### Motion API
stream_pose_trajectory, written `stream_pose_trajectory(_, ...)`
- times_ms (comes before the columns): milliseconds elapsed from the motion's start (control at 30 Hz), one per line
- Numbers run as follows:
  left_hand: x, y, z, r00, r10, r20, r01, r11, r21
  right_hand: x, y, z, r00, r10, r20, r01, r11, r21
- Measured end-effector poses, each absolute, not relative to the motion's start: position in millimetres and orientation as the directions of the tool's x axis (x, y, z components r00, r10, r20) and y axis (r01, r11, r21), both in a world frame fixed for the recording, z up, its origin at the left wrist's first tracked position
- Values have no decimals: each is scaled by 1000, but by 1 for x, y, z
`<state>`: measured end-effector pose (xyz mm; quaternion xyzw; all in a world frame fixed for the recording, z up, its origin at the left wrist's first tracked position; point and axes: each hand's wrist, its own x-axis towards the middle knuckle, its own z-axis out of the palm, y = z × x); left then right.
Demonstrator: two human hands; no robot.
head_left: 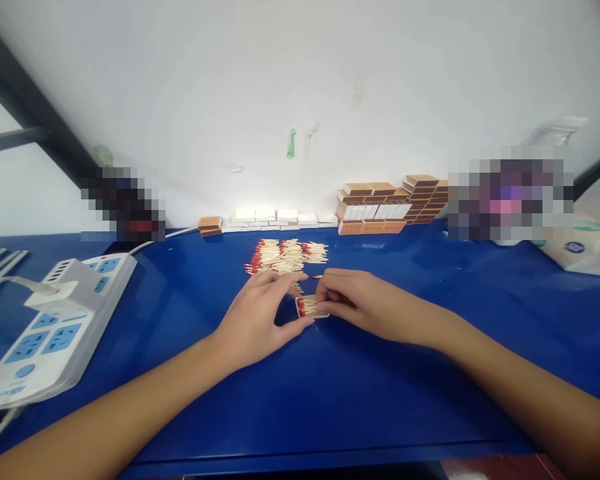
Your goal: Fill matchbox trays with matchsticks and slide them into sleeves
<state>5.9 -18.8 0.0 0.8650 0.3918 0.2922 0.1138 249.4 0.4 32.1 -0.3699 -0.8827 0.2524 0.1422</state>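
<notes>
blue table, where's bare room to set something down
Front of the blue table, between the forearms; also between the right forearm and stacked matchboxes. Crowded: around left hand, right hand and loose matches, along the wall and by the power strip.

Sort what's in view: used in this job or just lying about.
Likely in use:
small open white tray between left hand and right hand
red-tipped wooden matches
row of white rectangular boxes
stacked brown cardboard matchboxes

Likely just lying about:
white plastic power strip with blue sockets
white packet with blue label

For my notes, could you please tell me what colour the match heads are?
The match heads are red, clearest in the head view.
</notes>
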Motion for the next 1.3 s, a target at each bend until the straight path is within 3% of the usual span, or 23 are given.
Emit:
stream_pose_trajectory(1033,6,-20,-1,542,724,427,600,-689,407,247,2,28,-708,692,139,552,666,-501)
stream_pose_trajectory(1200,6,-20,-1,545,717,434,596,-695,402,251,12,28,-594,779,203,609,600,-519)
stream_pose_trajectory(1300,6,-20,-1,541,725,426,601,-688,407,259,28,21,-496,827,264,689,560,-460)
